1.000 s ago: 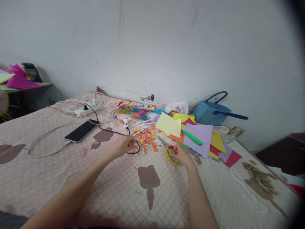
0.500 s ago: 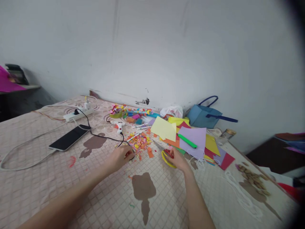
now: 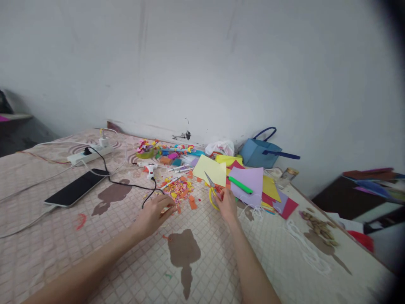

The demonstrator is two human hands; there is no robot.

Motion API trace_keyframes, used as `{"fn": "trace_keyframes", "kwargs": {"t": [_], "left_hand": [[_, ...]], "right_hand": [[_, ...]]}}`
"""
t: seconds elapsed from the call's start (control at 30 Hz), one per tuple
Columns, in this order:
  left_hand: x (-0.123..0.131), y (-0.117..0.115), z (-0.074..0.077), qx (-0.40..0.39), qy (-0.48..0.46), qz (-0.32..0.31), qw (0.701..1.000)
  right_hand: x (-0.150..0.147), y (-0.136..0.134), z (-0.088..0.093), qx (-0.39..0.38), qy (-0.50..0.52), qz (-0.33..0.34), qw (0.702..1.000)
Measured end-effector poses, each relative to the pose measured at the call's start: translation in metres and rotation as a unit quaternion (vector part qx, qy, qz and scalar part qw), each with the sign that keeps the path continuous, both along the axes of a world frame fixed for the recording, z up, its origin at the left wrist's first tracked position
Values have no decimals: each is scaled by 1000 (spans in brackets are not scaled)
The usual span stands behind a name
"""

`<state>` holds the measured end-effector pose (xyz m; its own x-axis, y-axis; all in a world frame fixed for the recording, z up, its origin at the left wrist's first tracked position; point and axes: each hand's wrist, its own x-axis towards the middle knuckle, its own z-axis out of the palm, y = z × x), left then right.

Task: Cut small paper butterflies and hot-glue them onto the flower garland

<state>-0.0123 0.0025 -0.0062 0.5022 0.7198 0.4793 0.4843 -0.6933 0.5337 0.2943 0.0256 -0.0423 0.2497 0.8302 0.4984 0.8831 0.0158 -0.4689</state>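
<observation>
My right hand (image 3: 227,204) grips a pair of scissors (image 3: 211,180) by the yellow and red handles. Their blades point away from me and overlap the lower edge of a cream paper sheet (image 3: 209,169). My left hand (image 3: 155,214) is held low over the table, its fingers curled in toward the thumb. Whatever may be between those fingertips is hidden. Just beyond it lies a heap of small coloured paper scraps (image 3: 179,188), with a loose orange paper piece (image 3: 192,202) beside it. A white glue gun (image 3: 150,169) rests behind the left hand, trailing a black cord.
A black-screened phone (image 3: 77,188) and a white power strip (image 3: 90,155) with cables lie left. Purple paper (image 3: 251,179) with a green cutter-like tool (image 3: 240,185), white string (image 3: 305,249) and a blue bag (image 3: 261,152) are right. Peanut-like pieces (image 3: 319,228) sit near the table's right edge.
The view has swung slightly right. My right hand has carried the scissors forward, with the blades now turned more directly away from me, over the cream sheet. My left hand stays curled near the scraps.
</observation>
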Motion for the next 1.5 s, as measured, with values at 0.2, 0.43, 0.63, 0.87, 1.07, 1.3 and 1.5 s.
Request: {"fn": "trace_keyframes", "kwargs": {"t": [0.2,0.43,0.63,0.87,1.07,1.3,1.5], "left_hand": [[2,2,-7,-2,-23,28,999],[-2,6,-17,-33,-37,5,999],[1,0,-8,24,-9,24,999],[6,-15,1,10,-4,-5,1000],[15,-26,-9,-5,3,-47,999],[14,-25,-10,5,14,-61,998],[15,-22,-12,15,28,-67,997]], "right_hand": [[-2,1,3,19,29,14,999],[-11,4,2,27,56,24,998],[-31,0,0,24,43,21,999],[-43,22,11,2,-5,74,997],[-48,121,45,-55,-97,99,989],[-76,199,40,-129,-154,74,977],[-82,211,35,-120,-129,27,984]]}}
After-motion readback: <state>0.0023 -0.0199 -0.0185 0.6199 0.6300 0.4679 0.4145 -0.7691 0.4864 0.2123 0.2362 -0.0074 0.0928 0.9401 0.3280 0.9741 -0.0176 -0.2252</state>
